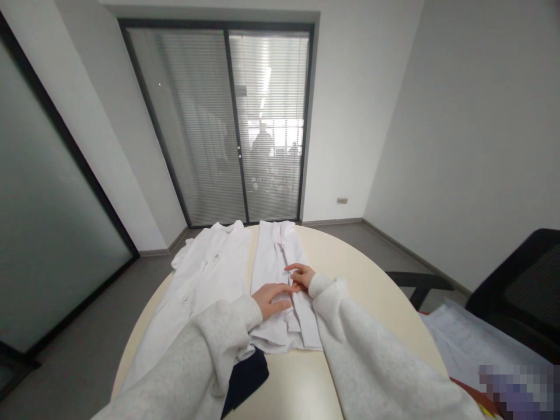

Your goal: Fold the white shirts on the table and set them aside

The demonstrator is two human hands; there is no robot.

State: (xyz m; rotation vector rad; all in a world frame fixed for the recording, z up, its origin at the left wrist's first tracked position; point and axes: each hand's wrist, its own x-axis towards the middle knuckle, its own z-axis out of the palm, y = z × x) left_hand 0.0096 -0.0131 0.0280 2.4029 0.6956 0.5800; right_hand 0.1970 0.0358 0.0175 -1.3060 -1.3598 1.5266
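A folded white garment (275, 256) lies lengthwise in the middle of a round cream table (350, 262). My left hand (272, 298) lies flat on its near half, fingers spread. My right hand (301, 275) rests on the garment just right of the left hand, its fingertips at a fold or seam; whether it pinches the cloth I cannot tell. Both arms wear light grey sleeves. A second white garment (205, 274) lies spread out to the left, hanging over the table's left edge.
A dark navy cloth (245, 379) peeks out under my left sleeve at the near table edge. Papers (464, 344) and a black chair (520, 286) stand at the right. Behind the table is a glass door with blinds (227, 122).
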